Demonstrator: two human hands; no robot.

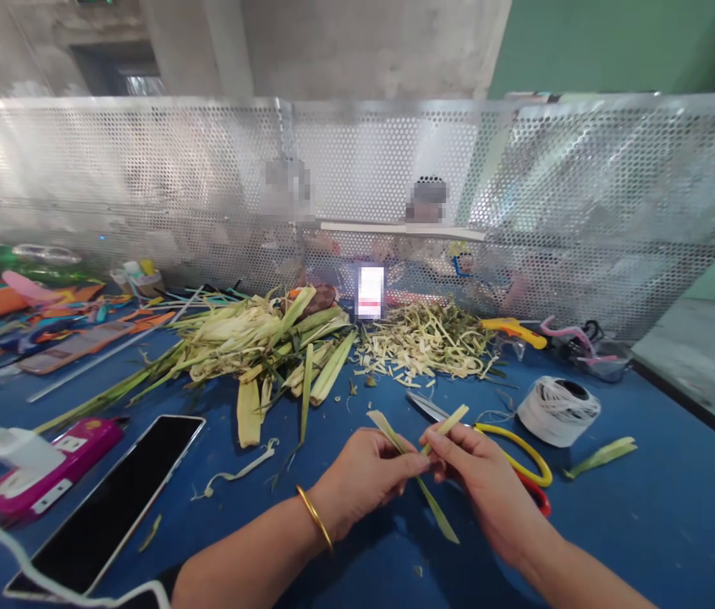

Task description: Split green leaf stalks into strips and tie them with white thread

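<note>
Both hands meet low in the middle of the head view, over a blue table (649, 507). My left hand (366, 474), with a gold bangle on the wrist, pinches a thin green-yellow leaf strip (439, 516) that runs diagonally between the hands. My right hand (475, 469) pinches a second pale leaf strip (449, 420), which sticks up to the right. The two strips cross at my fingertips. Scissors (522, 452) with yellow and red handles lie just behind my right hand.
A pile of long palm leaves (249, 342) and a heap of cut scraps (426, 342) lie ahead. A white string spool (558, 410) sits right. A black phone (116, 499) and pink power strip (52, 469) lie left. A perforated metal screen (585, 211) backs the table, people behind.
</note>
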